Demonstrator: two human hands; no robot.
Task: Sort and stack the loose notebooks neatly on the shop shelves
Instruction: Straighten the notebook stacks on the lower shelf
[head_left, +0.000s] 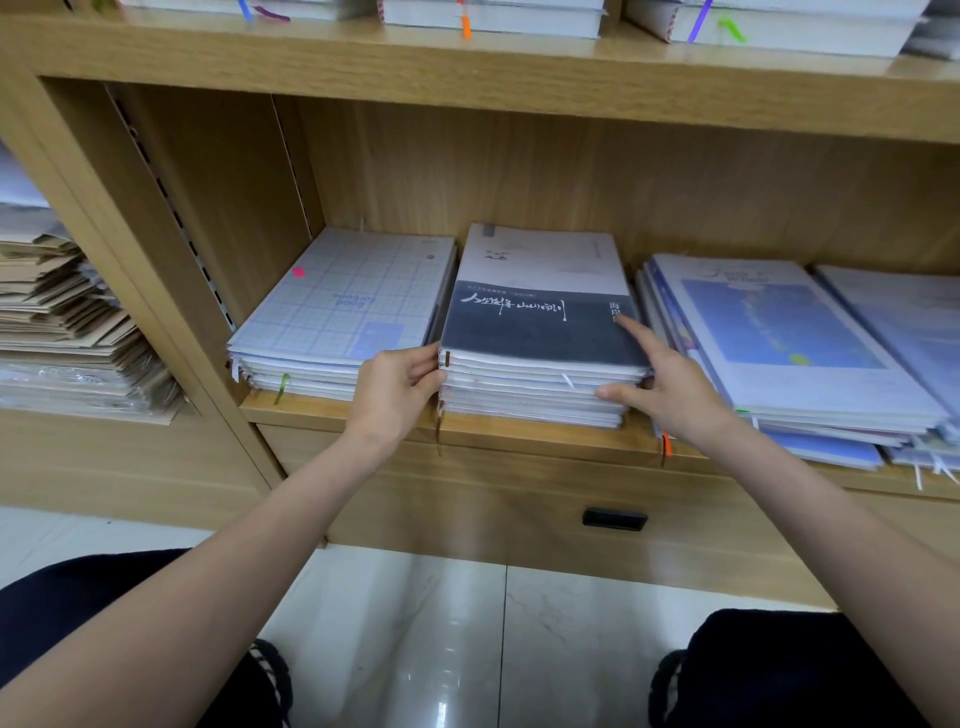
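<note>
Head view. Middle stack (540, 364) of notebooks sits on the shelf (332, 410), front edge near the shelf lip; top cover grey-white above, dark band with white script below.

Left hand (397, 387): at the stack's front-left corner, fingers curled against the spines, thumb on top edge. Grip partly closed on that corner.

Right hand (670, 387): at the stack's right side. Index finger straight, tip resting on top cover near its right edge; thumb pressed flat against the front page edges. Fingers extended, nothing clasped.

Left of the stack: grid pile (343, 312), pink sticker on cover, just beside. Right of the stack: blue pile (789, 338), touching or nearly so. Below the stack: drawer handle (614, 518). Above: upper shelf (467, 67) carrying more notebooks.
</note>
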